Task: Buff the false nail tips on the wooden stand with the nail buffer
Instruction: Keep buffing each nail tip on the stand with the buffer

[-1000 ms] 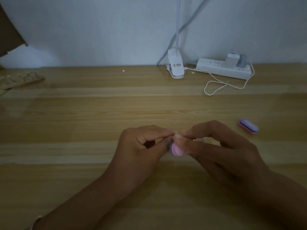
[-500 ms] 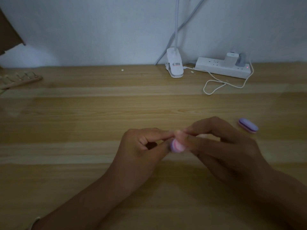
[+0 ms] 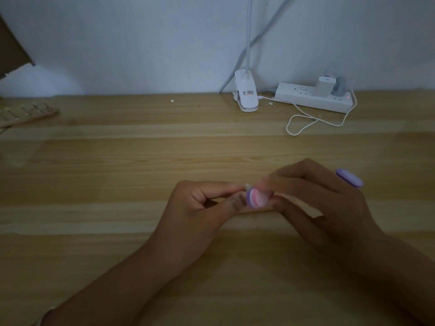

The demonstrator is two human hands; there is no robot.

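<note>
Head view: left hand (image 3: 197, 208) pinches a small pale nail tip (image 3: 247, 186), blurred, between thumb and forefinger. Right hand (image 3: 313, 201) grips a pink-and-purple nail buffer (image 3: 256, 197) against it, well in front of the white lamp clip (image 3: 246, 95). Clip label's print is too small to read. Wooden stand (image 3: 28, 115) lies far left of the clip, and a second purple buffer (image 3: 349, 178) lies to its front-right.

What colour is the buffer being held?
The nail buffer shows purple, white and pink bands; head view.

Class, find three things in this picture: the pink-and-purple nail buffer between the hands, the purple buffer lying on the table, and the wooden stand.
nail buffer (image 3: 256, 198): head view, its striped pink end face.
purple buffer (image 3: 349, 178): head view, middle of its top face.
wooden stand (image 3: 35, 116): head view, its base strip.
</note>
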